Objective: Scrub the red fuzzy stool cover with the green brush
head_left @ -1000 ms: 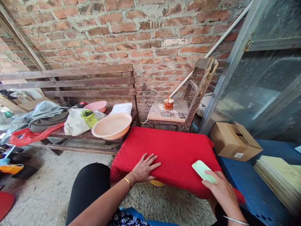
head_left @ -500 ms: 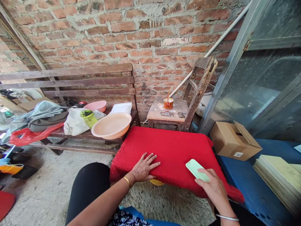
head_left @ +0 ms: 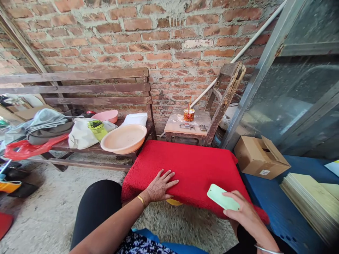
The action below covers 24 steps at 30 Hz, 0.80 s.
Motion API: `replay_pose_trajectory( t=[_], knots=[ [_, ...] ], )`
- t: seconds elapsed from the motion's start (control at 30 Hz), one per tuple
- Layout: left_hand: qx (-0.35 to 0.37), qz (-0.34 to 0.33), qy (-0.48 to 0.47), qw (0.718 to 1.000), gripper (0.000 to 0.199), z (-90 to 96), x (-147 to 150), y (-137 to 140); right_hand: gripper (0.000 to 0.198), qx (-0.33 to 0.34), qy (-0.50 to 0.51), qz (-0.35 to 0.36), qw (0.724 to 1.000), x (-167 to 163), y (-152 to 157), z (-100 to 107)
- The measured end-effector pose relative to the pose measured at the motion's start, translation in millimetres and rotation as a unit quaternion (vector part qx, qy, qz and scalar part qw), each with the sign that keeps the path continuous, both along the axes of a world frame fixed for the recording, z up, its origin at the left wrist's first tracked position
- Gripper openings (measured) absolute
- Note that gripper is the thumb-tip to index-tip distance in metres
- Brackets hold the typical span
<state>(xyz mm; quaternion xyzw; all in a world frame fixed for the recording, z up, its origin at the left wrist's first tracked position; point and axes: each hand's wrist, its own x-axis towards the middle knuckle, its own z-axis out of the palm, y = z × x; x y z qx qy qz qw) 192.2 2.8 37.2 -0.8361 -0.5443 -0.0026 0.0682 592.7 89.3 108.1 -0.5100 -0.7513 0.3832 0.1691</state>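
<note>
- We find the pale green slab (head_left: 221, 197) over the near right part of the red-clothed counter (head_left: 182, 155); its underside and one end are hidden, so we cannot tell whether it touches the cloth, nor quite what it is.
- We see the right hand (head_left: 242, 210) clamped on that slab, fingers along the far edge and thumb along the near one; its palm is turned from us.
- We see the left hand (head_left: 160, 187) laid flat on the cloth near the front edge, fingers spread apart, palm hidden beneath. The two hands are well apart.
- We note a gold bangle (head_left: 141, 200) on the left wrist; a silver bangle (head_left: 267, 249) on the right wrist is cut off by the bottom edge.
- We can make out only a sliver of a yellow thing (head_left: 174, 202) under the cloth's front hem; the cloth hides the rest.
- To the right, we see a cardboard box (head_left: 249, 155) with one flap raised, its inside too dark to read, and a stack of pale sheets (head_left: 308, 195), both on a blue counter (head_left: 261, 192).
- Behind, a wooden chair (head_left: 171, 120) bears a patterned tub (head_left: 189, 115) holding thin sticks.
- On the slatted seat (head_left: 106, 74) at left, we see a peach basin (head_left: 124, 137); farther left, the piled cloths are hard to separate.
</note>
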Motion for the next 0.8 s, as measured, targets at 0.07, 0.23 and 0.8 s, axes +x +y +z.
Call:
replay_pose_trajectory(
  t=[0.07, 0.23, 0.8],
  knots=[
    [0.005, -0.001, 0.0, 1.0, 0.084, -1.5, -0.5, 0.4, 0.05, 0.0, -0.028, -0.04, 0.999, 20.7, 3.4, -3.0],
    [-0.007, 0.001, -0.005, 1.0, 0.085, -2.0, 0.1, 1.4, 0.063, 0.062, -0.098, -0.231, 0.966, 82.0, 11.0, -9.6],
    [-0.006, 0.001, -0.011, 1.0, 0.084, -2.6, -0.3, 1.6, 0.059, 0.035, -0.12, -0.217, 0.968, 113.3, 6.2, -12.9]
  ],
)
